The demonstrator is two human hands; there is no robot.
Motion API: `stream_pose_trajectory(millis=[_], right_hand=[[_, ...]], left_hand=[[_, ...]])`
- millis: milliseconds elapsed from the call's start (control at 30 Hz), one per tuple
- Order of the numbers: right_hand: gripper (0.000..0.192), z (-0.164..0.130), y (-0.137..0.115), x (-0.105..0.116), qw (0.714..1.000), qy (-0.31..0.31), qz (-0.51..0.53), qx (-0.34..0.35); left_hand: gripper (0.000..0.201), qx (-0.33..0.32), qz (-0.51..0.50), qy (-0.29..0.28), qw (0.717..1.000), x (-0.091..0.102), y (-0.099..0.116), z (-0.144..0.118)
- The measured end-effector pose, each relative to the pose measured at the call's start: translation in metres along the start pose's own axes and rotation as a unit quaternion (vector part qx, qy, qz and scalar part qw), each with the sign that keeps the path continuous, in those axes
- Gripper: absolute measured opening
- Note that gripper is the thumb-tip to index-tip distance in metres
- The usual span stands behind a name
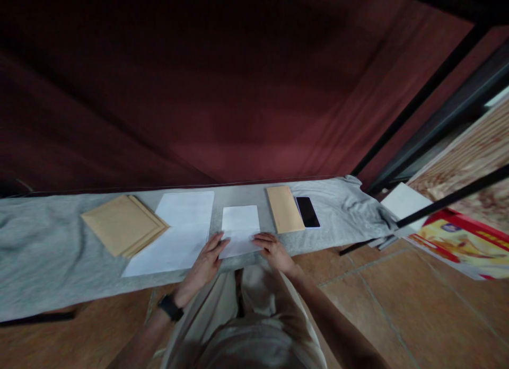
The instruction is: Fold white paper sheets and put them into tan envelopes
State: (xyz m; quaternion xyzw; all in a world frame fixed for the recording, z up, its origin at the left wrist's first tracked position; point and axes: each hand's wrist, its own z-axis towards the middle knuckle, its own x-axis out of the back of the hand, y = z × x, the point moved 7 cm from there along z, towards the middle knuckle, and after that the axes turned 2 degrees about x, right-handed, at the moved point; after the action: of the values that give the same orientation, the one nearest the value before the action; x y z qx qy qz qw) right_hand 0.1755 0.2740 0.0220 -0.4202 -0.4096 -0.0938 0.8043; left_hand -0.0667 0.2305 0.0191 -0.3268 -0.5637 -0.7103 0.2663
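Note:
A small folded sheet of white paper lies on the grey cloth in front of me, with a crease across it. My left hand, with a dark watch on the wrist, rests its outstretched fingers on the sheet's near left edge. On the opposite edge lie the fingers of my right hand, also stretched out. Left of the folded sheet is a larger white sheet, partly covered by a stack of brown envelopes. One more brown envelope lies to the right, beside a phone.
The cloth covers a long narrow surface along a dark red wall hanging. Black metal bars slant down at the right. A red and yellow box and a white box stand beyond the cloth's right end, above the tiled floor.

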Motion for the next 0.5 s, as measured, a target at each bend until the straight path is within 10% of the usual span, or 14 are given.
stream_pose_trajectory(millis=[500], right_hand=[[0.038,0.008,0.016,0.008,0.994,0.031,0.092,-0.048]], left_hand=[[0.030,-0.063,0.001,-0.022,0.998,0.005,0.011,0.032]])
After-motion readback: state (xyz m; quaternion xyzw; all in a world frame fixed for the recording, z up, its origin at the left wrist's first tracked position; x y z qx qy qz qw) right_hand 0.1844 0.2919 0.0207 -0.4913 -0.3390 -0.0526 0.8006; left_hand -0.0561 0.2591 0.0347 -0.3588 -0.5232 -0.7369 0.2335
